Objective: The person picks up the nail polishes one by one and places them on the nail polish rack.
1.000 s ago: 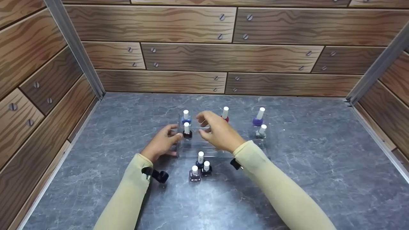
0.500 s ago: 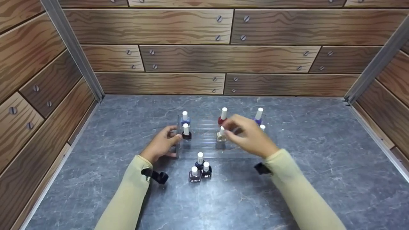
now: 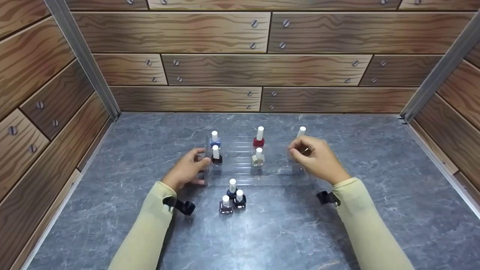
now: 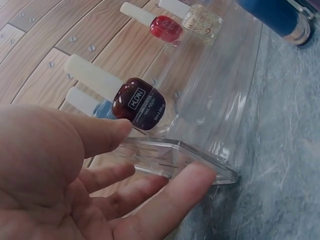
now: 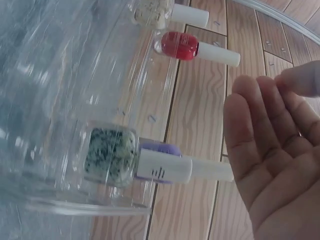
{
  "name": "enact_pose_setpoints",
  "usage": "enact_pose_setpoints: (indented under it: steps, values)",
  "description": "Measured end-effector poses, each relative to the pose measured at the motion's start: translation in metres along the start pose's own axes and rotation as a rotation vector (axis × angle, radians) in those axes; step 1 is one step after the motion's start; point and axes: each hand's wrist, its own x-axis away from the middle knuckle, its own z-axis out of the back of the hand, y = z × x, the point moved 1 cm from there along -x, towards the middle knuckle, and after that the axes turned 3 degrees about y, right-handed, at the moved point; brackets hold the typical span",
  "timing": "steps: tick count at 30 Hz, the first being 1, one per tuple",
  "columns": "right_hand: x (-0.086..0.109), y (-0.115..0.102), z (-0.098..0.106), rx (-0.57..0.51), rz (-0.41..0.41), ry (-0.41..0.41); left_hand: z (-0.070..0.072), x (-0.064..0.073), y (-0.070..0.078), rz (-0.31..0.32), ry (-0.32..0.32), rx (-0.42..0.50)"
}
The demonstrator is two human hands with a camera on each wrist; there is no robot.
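A clear plastic rack point(image 3: 243, 180) with stepped tiers holds upright nail polish bottles. My left hand point(image 3: 185, 168) is at its left end, spread fingers and thumb touching the side panel point(image 4: 205, 159). Close to that thumb stand a dark red nail polish point(image 4: 140, 105) and a blue one point(image 3: 215, 141). Mid-rack are a red nail polish point(image 3: 258, 141) and a glittery clear one point(image 3: 258, 159). My right hand point(image 3: 318, 159) hovers at the right end, holding nothing in the right wrist view. Beside it stand a black-speckled nail polish point(image 5: 111, 155) and, partly hidden behind, a purple one point(image 5: 162, 149).
In front of the rack, three dark nail polish bottles point(image 3: 232, 200) with white caps stand close together on the grey marbled table point(image 3: 285, 228). Wood-patterned walls point(image 3: 210, 69) enclose the back and sides.
My right hand has moved right, from the rack's left part past the middle to its right end. The glittery bottle and red bottle are now uncovered. My left hand stays at the side panel.
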Motion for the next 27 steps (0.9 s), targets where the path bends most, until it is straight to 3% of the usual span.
enact_pose_setpoints:
  steps: [8,19,27]
  values:
    - [0.001,0.001,-0.003,0.052,-0.035,-0.106,-0.002,0.002,0.003,0.006,0.005,-0.010]
    - [-0.002,0.000,-0.003,0.050,-0.061,-0.171,-0.003,0.003,0.013,0.016,0.007,-0.029]
    - [0.001,0.003,-0.005,0.055,-0.055,-0.192,-0.003,0.004,0.010,0.008,-0.001,-0.042]
